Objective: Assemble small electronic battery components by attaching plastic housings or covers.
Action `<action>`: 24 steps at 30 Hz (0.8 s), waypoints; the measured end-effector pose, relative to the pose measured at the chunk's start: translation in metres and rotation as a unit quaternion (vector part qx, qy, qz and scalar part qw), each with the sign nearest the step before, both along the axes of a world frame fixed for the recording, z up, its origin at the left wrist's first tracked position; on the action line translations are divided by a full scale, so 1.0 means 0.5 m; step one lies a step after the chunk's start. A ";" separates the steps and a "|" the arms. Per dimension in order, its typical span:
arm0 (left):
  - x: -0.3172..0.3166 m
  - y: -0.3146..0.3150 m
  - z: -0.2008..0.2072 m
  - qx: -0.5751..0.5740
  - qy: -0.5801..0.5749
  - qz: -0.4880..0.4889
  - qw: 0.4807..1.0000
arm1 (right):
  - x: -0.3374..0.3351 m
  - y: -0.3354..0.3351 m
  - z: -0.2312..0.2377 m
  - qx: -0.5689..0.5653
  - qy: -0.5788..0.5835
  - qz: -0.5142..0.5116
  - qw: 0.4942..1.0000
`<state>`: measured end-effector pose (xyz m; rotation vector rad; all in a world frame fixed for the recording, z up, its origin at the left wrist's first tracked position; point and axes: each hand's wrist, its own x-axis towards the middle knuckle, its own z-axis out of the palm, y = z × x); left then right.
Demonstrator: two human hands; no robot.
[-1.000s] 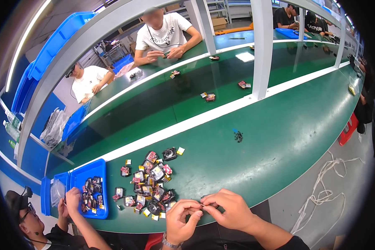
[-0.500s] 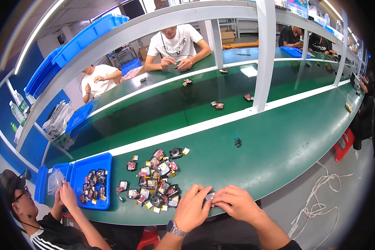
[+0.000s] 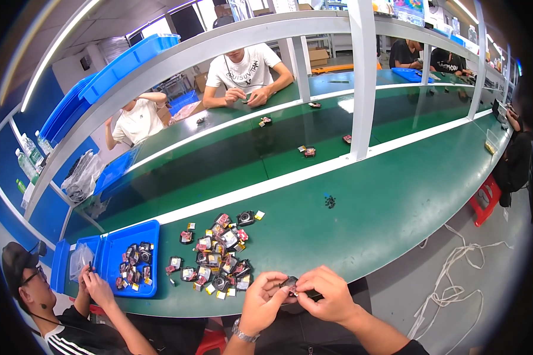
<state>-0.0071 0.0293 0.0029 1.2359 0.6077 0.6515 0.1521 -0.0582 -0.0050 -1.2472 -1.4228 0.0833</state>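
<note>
At the near edge of the green bench, my left hand point(image 3: 265, 302) is closed around a small black camera-like unit point(image 3: 290, 282). Thumb and fingers of my right hand point(image 3: 328, 297) pinch the unit's other side, where a bit of red shows. My fingers cover most of it. Just left of my hands lies a heap of similar units point(image 3: 220, 253), black-cased with red, silver and yellow parts; a few show a round lens-like ring. Beyond my right hand sits a small cluster of tiny black pieces point(image 3: 330, 202) on the bench.
A co-worker point(image 3: 26, 272) sits at my left beside a blue tray point(image 3: 154, 260) holding more units. A white post point(image 3: 362, 83) rises from the bench's white divider. Past it, several units lie on the conveyor-like strip, where others work. White cable point(image 3: 456, 296) lies on the floor at right.
The unit has been lifted and tilted between my hands, showing more of its black case and red part. The view has shifted slightly. The co-worker's hands at left have moved a little.
</note>
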 end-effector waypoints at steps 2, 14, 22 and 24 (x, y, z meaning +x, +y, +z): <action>-0.011 -0.010 -0.007 -0.025 -0.036 0.003 0.999 | -0.002 -0.003 0.001 0.005 -0.006 0.008 1.000; -0.046 -0.033 -0.045 -0.001 -0.077 0.038 0.996 | 0.001 -0.018 0.019 -0.043 -0.133 0.103 0.985; -0.048 -0.044 -0.049 0.011 -0.099 0.039 0.994 | -0.038 -0.019 0.011 -0.024 -0.048 0.021 0.998; -0.050 -0.045 -0.053 0.005 -0.100 0.035 0.994 | -0.046 -0.022 0.011 -0.037 -0.016 0.016 0.999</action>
